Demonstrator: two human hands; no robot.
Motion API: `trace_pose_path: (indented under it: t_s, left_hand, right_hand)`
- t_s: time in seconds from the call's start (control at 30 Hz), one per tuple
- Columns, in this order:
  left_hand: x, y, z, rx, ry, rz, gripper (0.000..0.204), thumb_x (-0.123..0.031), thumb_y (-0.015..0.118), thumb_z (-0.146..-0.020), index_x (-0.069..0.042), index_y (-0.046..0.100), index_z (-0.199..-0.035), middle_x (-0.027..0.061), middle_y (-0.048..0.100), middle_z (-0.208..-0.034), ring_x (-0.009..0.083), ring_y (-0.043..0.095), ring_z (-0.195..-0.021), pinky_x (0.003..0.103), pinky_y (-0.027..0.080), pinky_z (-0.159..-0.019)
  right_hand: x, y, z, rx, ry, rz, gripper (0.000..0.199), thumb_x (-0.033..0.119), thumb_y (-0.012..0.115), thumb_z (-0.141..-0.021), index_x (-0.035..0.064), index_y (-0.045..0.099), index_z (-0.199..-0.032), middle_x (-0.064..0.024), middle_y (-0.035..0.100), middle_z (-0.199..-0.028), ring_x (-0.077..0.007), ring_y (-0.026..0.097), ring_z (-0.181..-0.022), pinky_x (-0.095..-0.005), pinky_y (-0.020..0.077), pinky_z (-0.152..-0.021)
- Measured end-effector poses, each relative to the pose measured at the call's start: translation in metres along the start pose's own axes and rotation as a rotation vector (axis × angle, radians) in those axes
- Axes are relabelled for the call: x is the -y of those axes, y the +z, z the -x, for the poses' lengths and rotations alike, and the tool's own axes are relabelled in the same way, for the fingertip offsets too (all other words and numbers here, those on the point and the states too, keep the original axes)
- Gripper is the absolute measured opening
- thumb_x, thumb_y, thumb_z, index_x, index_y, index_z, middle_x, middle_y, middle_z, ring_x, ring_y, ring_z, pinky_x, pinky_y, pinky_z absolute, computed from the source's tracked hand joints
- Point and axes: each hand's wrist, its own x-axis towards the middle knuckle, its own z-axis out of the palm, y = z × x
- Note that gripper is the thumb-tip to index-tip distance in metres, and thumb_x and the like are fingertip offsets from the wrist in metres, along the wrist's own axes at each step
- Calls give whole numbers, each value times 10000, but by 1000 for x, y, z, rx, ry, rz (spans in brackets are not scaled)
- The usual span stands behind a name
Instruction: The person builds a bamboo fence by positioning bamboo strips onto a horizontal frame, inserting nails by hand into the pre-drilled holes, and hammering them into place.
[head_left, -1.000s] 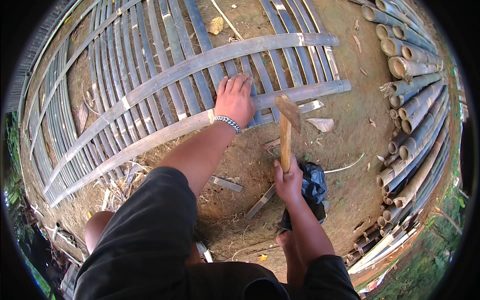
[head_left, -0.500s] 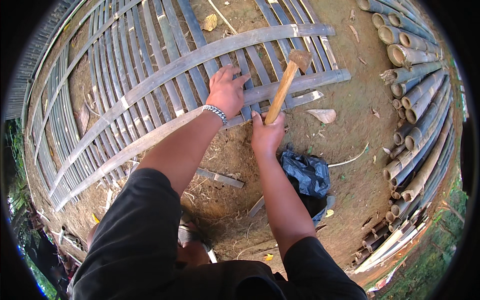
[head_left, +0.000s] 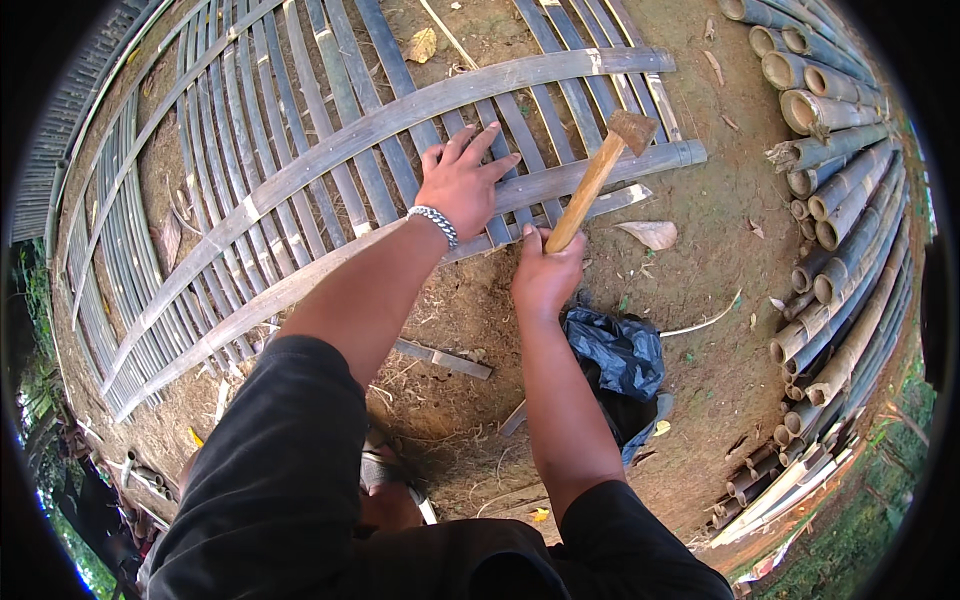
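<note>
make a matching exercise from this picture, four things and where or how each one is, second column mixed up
Things:
1. hammer
2. left hand
3. bag
4. poles

Places and states:
A. piled at the picture's right side
B. over the slats, fingers spread
C. on the ground, partly behind the right forearm
D. gripped in the right hand

Pairs: 1-D, 2-B, 3-C, 4-A
</note>
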Motion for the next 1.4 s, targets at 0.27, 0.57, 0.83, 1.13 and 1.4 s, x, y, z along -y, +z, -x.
trace_pose_path:
  t_s: [0.27,0.57,0.83,1.13,1.4]
  left_hand:
    - [18,4,-1,65,109,-17,527,-152,547,-934,-222,580,-1455,-9,429,-1625,223,424,-1440,494,289,-1146]
    - [21,5,-2,80,123,11,515,-145,551,-933,-189,585,-1445,-37,457,-1604,200,453,-1411,508,278,-1163]
    - [17,5,-3,64,142,15,501,-152,565,-934,-184,597,-1434,-33,491,-1574,197,467,-1398,491,290,-1161]
    - [18,4,-1,52,149,33,492,-163,581,-928,-165,611,-1419,-19,504,-1562,217,468,-1390,489,298,-1159]
    - [17,4,-2,9,143,66,494,-211,602,-910,-135,619,-1398,23,503,-1563,260,483,-1358,510,316,-1144]
  right_hand:
    - [-3,5,1,-34,-61,-6,352,117,799,-862,-6,570,-1099,-156,708,-876,-379,692,-816,-475,528,-778]
    - [0,1,2,29,-25,17,409,131,836,-825,6,591,-1128,-154,711,-968,-366,693,-842,-448,534,-776]
    - [-4,-4,2,59,-146,63,445,128,837,-822,29,601,-1186,-151,719,-1052,-369,696,-930,-446,536,-823]
    - [-8,-5,-1,53,-138,84,436,147,851,-818,24,606,-1157,-154,716,-1056,-375,684,-961,-446,522,-870]
    - [-2,-7,-2,91,-63,172,441,161,847,-826,29,612,-1174,-150,728,-1061,-377,692,-960,-449,531,-855]
